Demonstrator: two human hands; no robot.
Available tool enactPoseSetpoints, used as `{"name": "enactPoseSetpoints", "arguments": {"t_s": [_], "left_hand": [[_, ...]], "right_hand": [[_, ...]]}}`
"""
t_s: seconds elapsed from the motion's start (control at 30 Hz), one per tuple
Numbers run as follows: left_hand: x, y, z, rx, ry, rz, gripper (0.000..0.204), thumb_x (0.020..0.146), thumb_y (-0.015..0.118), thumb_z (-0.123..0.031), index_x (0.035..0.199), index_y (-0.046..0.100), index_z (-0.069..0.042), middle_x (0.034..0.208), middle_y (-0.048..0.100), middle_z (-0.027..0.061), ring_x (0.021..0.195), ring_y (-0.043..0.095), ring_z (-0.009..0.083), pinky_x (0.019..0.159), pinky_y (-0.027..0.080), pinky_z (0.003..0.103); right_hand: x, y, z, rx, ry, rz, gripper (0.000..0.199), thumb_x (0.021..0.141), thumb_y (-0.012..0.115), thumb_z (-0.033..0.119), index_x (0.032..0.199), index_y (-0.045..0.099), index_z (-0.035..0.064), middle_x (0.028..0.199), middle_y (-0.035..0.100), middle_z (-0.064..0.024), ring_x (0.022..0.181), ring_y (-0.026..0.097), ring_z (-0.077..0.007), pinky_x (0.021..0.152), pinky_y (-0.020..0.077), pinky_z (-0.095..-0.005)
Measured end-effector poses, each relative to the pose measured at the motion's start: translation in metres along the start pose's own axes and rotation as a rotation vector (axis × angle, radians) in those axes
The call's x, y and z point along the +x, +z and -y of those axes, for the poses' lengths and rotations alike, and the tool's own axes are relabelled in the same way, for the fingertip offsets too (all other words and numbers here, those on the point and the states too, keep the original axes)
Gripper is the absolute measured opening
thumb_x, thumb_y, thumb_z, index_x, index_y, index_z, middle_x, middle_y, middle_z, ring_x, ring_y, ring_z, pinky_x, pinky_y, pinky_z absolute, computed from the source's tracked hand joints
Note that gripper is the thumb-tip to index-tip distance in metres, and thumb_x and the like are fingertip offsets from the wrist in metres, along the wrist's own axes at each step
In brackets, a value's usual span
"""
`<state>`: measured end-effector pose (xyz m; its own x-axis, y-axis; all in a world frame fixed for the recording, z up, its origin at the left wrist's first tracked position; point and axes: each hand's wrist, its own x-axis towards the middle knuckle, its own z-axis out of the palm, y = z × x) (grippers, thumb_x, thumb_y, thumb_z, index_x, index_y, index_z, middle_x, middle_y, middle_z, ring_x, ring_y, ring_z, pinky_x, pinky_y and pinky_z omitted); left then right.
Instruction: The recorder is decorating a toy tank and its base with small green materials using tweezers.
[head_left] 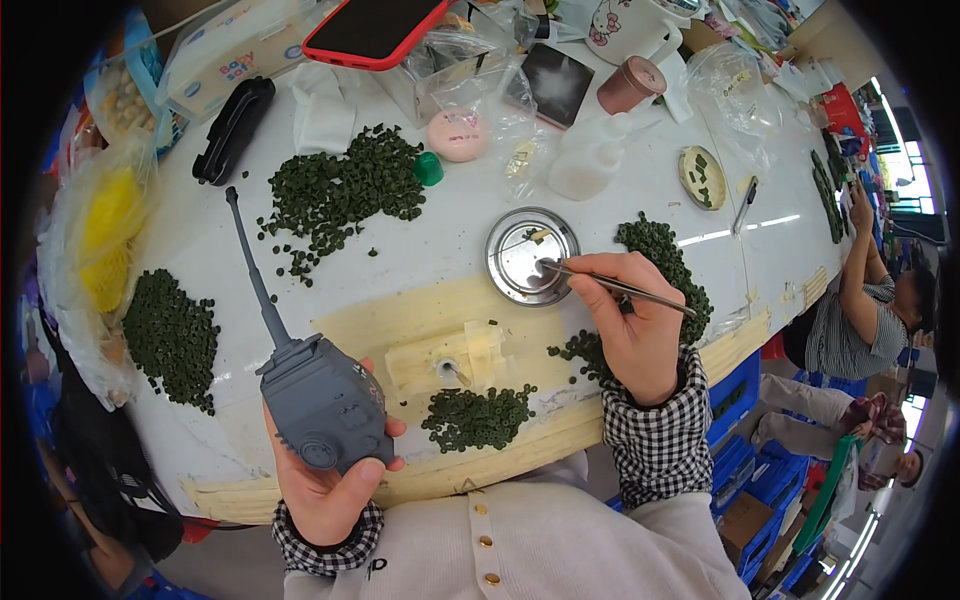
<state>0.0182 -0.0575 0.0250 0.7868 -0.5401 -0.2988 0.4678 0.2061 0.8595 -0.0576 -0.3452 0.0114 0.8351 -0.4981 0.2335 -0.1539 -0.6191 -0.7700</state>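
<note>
A grey model tank turret (322,400) with a long barrel pointing away rests in my left hand (330,490), fingers wrapped round its underside and right edge. Pinched in my right hand (635,325) is a pair of metal tweezers (625,288). Their tips reach into a round shiny metal dish (510,285), close to some tiny dark bits and a small tan piece (540,236). Whether the tips grip anything is too small to tell. Between my hands, a small white tube with a thin stick (452,370) stands on a taped patch of the table.
Piles of small dark green parts lie at the left (170,335), back (345,190), front (478,418) and right (665,265). Farther back are a white squeeze bottle (588,165), a pink round container (458,134) and a red-cased phone (375,30). Other people sit at the right.
</note>
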Motion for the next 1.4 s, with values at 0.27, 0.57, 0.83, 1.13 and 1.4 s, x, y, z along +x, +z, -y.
{"name": "enactPoseSetpoints", "arguments": {"t_s": [0.27, 0.57, 0.83, 1.13, 1.4], "left_hand": [[0.001, 0.013, -0.006, 0.042, 0.038, -0.081, 0.091, 0.082, 0.071, -0.013, 0.152, 0.013, -0.015, 0.142, 0.043, 0.0252, 0.095, 0.067, 0.026, 0.066, 0.061, 0.029], [-0.006, 0.021, 0.001, 0.17, 0.298, -0.105, 0.092, 0.089, 0.054, 0.001, 0.155, -0.003, -0.027, 0.141, 0.045, 0.0212, 0.095, 0.069, 0.0278, 0.069, 0.061, 0.028], [-0.007, 0.01, -0.002, 0.217, 0.324, 0.042, 0.044, 0.097, 0.05, -0.002, 0.139, 0.038, -0.008, 0.123, 0.056, 0.0151, 0.102, 0.068, 0.029, 0.076, 0.061, 0.03], [-0.013, 0.011, -0.007, 0.182, 0.253, 0.213, 0.017, 0.103, 0.045, -0.013, 0.114, 0.05, -0.001, 0.115, 0.053, 0.0089, 0.108, 0.064, 0.0224, 0.087, 0.058, 0.033], [-0.013, 0.005, -0.01, 0.089, 0.22, 0.313, 0.029, 0.107, 0.033, -0.024, 0.111, 0.049, -0.001, 0.11, 0.049, 0.0057, 0.108, 0.057, 0.014, 0.089, 0.057, 0.034]], "right_hand": [[-0.004, -0.001, -0.005, 0.045, -0.059, -0.071, 0.012, 0.083, 0.073, 0.004, 0.094, 0.07, 0.0015, 0.078, 0.066, -0.0085, 0.067, 0.056, -0.0173, 0.059, 0.0442, -0.0273], [-0.011, -0.01, 0.004, 0.121, -0.049, -0.088, 0.011, 0.085, 0.071, 0.003, 0.096, 0.07, -0.0004, 0.083, 0.067, -0.0087, 0.07, 0.058, -0.0155, 0.064, 0.0456, -0.0266], [-0.023, -0.024, 0.032, 0.133, -0.138, -0.051, 0.015, 0.083, 0.072, 0.001, 0.098, 0.07, -0.0016, 0.083, 0.067, -0.0087, 0.072, 0.059, -0.016, 0.065, 0.0457, -0.027], [-0.039, -0.011, 0.098, 0.136, -0.571, 0.136, 0.03, 0.073, 0.081, 0.01, 0.1, 0.071, 0.0031, 0.091, 0.071, -0.0038, 0.073, 0.062, -0.0202, 0.066, 0.0481, -0.0295], [-0.034, 0.018, 0.118, 0.174, -0.718, 0.189, 0.031, 0.073, 0.082, 0.014, 0.101, 0.071, 0.007, 0.094, 0.072, -0.0018, 0.074, 0.061, -0.0186, 0.067, 0.0477, -0.0302]]}}
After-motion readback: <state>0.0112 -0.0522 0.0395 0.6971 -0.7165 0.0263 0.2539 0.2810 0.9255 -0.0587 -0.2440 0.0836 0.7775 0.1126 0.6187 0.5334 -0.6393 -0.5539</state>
